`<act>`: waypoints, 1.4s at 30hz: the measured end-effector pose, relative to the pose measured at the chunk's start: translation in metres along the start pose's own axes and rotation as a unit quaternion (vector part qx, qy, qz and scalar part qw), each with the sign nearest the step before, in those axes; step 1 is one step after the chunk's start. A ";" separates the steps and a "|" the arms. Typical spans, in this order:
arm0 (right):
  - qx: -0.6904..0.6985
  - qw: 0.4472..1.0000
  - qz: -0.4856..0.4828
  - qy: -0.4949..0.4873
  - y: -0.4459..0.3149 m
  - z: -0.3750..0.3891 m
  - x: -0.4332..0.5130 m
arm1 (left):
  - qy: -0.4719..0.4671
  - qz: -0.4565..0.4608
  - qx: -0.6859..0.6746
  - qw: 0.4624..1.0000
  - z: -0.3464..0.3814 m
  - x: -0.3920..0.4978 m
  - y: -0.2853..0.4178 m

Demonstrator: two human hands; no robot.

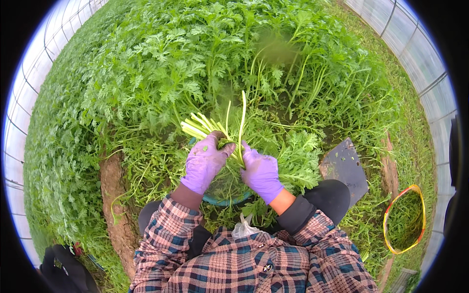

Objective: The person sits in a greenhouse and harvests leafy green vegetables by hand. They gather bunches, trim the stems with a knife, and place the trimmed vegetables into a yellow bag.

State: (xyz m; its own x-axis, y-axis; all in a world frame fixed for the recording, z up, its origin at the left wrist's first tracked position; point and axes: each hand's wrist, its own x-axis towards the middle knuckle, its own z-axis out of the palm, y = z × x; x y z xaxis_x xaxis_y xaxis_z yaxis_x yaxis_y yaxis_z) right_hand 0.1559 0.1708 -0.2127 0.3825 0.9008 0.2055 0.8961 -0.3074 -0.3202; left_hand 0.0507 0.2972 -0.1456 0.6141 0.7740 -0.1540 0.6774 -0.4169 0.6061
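My left hand [206, 161], in a purple glove, is closed around a bunch of pale cut stems [197, 125] of leafy greens that look like crown daisy. The cut ends fan out to the upper left. Beside it my right hand [261, 172], also gloved in purple, pinches the lower part of a single long stem [242, 117] that stands up apart from the bunch. Feathery leaves [302, 161] spread just right of that hand; whether they belong to the bunch I cannot tell. Beneath both hands shows the teal rim of a round container [227, 201], partly hidden.
Dense standing greens [154, 62] rise ahead. A dark flat panel [348, 170] leans by my right knee. Further right stands a bag with a yellow-and-red rim [385, 219], holding plant scraps. A bare brown strip [114, 194] runs at left. Someone in dark clothing [69, 269] is at lower left.
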 end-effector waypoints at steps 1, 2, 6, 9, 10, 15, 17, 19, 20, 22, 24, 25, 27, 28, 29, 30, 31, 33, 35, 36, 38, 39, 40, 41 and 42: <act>-0.013 1.000 -0.008 0.005 0.001 0.001 0.000 | -0.049 -0.032 -0.054 0.997 0.000 0.000 0.000; -0.026 1.000 -0.014 0.010 0.002 0.001 0.001 | -0.069 -0.050 -0.098 0.992 0.001 0.001 -0.001; -0.027 0.997 -0.032 0.063 0.002 0.000 0.002 | -0.120 -0.127 -0.192 0.966 0.011 0.003 -0.006; -0.053 0.998 -0.017 0.008 0.000 -0.004 0.002 | -0.075 -0.058 -0.178 0.979 0.019 0.002 -0.003; -0.011 1.000 -0.008 -0.002 -0.001 -0.005 0.002 | -0.038 -0.029 -0.175 0.983 0.018 0.002 -0.002; 0.116 0.983 0.083 -0.115 -0.003 -0.015 0.002 | 0.185 -0.081 -0.427 0.881 -0.033 0.017 -0.012; 0.134 0.972 0.124 -0.145 0.000 -0.018 0.003 | 0.264 -0.100 -0.427 0.859 -0.063 0.024 -0.029; 0.171 0.957 0.170 -0.164 0.005 -0.018 0.005 | 0.239 -0.125 -0.404 0.874 -0.082 0.027 -0.049; 0.200 0.945 0.195 -0.169 0.008 -0.017 0.007 | 0.199 -0.116 -0.266 0.936 -0.084 0.026 -0.056; 0.255 0.924 0.230 -0.170 0.012 -0.016 0.010 | 0.115 -0.175 0.029 0.977 -0.084 0.018 -0.064; 0.318 0.910 0.214 -0.160 0.014 -0.016 0.012 | 0.073 -0.090 0.128 0.985 -0.077 0.005 -0.063; 0.338 0.896 0.233 -0.171 0.014 -0.017 0.012 | 0.051 -0.047 0.177 0.982 -0.073 -0.001 -0.060; 0.246 0.930 0.214 -0.171 0.011 -0.018 0.011 | 0.071 0.029 0.177 0.981 -0.068 -0.006 -0.049; 0.206 0.944 0.199 -0.164 0.009 -0.019 0.010 | 0.113 0.061 0.127 0.984 -0.065 -0.005 -0.043; 0.166 0.960 0.168 -0.152 0.006 -0.019 0.009 | 0.149 0.080 0.062 0.984 -0.062 -0.003 -0.037; 0.135 0.974 0.123 -0.132 0.004 -0.019 0.008 | 0.200 0.138 0.081 0.967 -0.057 -0.001 -0.032; 0.106 0.986 0.073 -0.106 0.002 -0.019 0.006 | 0.224 0.190 0.106 0.950 -0.051 -0.001 -0.028; 0.056 0.997 -0.006 -0.060 -0.001 -0.017 0.003 | 0.233 0.311 0.211 0.897 -0.036 0.000 -0.023; 0.028 0.997 -0.059 -0.041 -0.001 -0.014 0.000 | 0.141 0.317 0.287 0.893 -0.021 0.002 -0.020; 0.015 0.992 -0.116 0.038 -0.001 -0.012 0.000 | 0.030 0.264 0.284 0.921 -0.017 0.002 -0.021; 0.003 0.993 -0.118 0.016 0.002 -0.011 -0.001 | 0.018 0.265 0.302 0.916 -0.013 0.002 -0.024; -0.001 0.993 -0.120 0.014 0.003 -0.011 0.000 | 0.003 0.259 0.314 0.913 -0.015 0.003 -0.026; -0.002 0.993 -0.116 0.009 0.004 -0.012 0.000 | 0.006 0.266 0.305 0.914 -0.018 0.004 -0.029; -0.003 0.994 -0.112 0.004 0.006 -0.013 0.001 | 0.024 0.267 0.310 0.912 -0.022 0.005 -0.031; -0.003 0.994 -0.108 -0.001 0.007 -0.015 0.001 | 0.043 0.268 0.316 0.909 -0.027 0.006 -0.035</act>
State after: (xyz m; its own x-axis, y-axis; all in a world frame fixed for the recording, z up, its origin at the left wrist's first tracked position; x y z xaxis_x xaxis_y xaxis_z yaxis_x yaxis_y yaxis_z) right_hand 0.1658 0.1654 -0.2008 0.1811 0.9466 0.2667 0.9585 -0.1091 -0.2633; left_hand 0.0201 0.3290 -0.1467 0.9090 0.4025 0.1084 0.4045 -0.9145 0.0034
